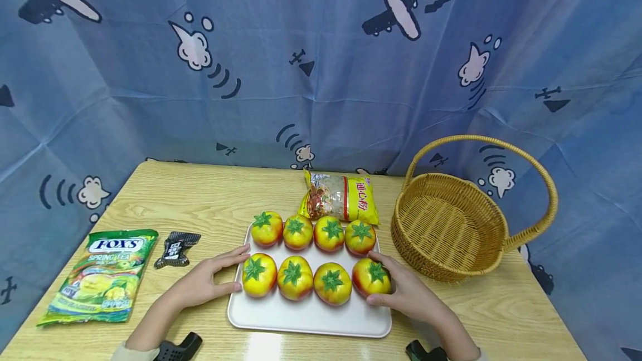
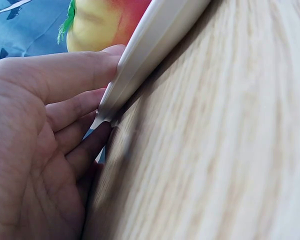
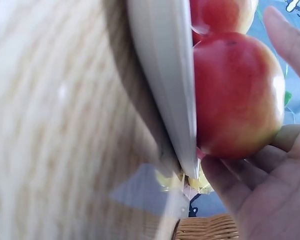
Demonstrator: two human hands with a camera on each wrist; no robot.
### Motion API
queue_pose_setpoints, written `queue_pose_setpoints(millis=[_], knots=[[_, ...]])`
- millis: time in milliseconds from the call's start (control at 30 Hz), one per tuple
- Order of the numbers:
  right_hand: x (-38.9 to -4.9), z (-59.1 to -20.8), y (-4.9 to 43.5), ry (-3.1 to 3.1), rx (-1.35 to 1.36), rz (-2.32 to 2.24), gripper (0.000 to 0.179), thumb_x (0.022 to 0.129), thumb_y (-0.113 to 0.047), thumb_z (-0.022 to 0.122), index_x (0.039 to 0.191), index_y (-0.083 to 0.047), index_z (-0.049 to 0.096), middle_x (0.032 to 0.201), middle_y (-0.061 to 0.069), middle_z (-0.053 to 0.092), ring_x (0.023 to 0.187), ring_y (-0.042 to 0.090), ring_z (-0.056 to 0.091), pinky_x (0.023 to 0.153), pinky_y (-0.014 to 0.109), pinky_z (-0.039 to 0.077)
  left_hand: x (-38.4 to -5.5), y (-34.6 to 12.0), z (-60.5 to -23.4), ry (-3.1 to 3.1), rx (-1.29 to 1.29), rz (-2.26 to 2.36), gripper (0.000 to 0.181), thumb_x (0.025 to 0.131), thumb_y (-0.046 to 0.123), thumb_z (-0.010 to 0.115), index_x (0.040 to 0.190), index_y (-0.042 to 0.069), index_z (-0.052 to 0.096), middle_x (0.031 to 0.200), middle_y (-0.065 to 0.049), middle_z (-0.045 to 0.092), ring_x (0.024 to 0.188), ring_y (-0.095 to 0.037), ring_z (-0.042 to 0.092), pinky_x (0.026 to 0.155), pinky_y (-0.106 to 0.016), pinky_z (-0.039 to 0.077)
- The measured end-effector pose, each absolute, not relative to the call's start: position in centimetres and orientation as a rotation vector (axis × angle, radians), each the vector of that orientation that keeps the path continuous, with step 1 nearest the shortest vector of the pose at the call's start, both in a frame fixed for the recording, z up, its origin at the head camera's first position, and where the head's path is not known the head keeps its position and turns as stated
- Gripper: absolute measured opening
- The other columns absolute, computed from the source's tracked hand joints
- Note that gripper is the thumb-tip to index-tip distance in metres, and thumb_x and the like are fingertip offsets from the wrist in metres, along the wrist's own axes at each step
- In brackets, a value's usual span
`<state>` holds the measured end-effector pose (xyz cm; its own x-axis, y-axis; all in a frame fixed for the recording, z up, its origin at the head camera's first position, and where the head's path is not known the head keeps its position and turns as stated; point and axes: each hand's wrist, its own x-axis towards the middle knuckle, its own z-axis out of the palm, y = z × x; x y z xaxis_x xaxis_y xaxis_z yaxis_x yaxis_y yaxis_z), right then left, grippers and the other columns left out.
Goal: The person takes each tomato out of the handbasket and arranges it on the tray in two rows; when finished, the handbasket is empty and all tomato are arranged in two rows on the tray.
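Several red-and-yellow tomatoes with green leafy tops, artificial-looking, stand in two rows on a white tray [image 1: 311,321]. My right hand [image 1: 413,294] has its fingers round the tomato [image 1: 371,277] at the right end of the front row. In the right wrist view these fingers touch the tomato [image 3: 237,95] from behind and below, while the thumb stands a little apart from it. My left hand [image 1: 200,280] rests at the tray's left edge. Its fingertips and thumb touch the rim [image 2: 140,55] in the left wrist view, slightly bent, next to the front-left tomato [image 1: 259,275].
A wicker basket [image 1: 451,261] with a tall handle stands right of the tray. Behind the tray lies a yellow pasta bag [image 1: 341,196]. To the left are a green FOX'S candy bag [image 1: 100,277] and a small black wrapped packet [image 1: 176,249]. A blue curtain [image 1: 281,71] hangs behind the table.
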<state>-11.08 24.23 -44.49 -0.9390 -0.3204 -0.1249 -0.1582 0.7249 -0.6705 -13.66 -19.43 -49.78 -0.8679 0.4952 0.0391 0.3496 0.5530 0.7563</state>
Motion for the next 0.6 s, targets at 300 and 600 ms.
queue_pose_setpoints(millis=[300, 600], knots=[[-10.9, -44.1, 24.7, 2.743, -0.405, -1.011, 0.091, 0.075, -0.048, 0.075, 0.146, -0.009, 0.035, 0.143, 0.018, 0.045, 0.128, 0.042, 0.044, 0.103, 0.063, 0.033, -13.8, -19.4, -49.8, 2.605, 0.710, 1.216, 0.062, 0.085, 0.045, 0.067, 0.138, 0.019, 0.051, 0.152, 0.000, 0.036, 0.138, -0.036, 0.033, 0.108, -0.061, 0.028], [-10.2, -42.6, 25.6, 2.898, -0.440, -1.020, 0.079, 0.081, -0.042, 0.072, 0.143, -0.008, 0.038, 0.144, 0.016, 0.044, 0.122, 0.043, 0.049, 0.097, 0.061, 0.041, -13.8, -19.4, -50.0, 2.597, 0.703, 1.215, 0.061, 0.085, 0.046, 0.066, 0.139, 0.021, 0.051, 0.152, 0.001, 0.036, 0.139, -0.036, 0.032, 0.108, -0.061, 0.028]])
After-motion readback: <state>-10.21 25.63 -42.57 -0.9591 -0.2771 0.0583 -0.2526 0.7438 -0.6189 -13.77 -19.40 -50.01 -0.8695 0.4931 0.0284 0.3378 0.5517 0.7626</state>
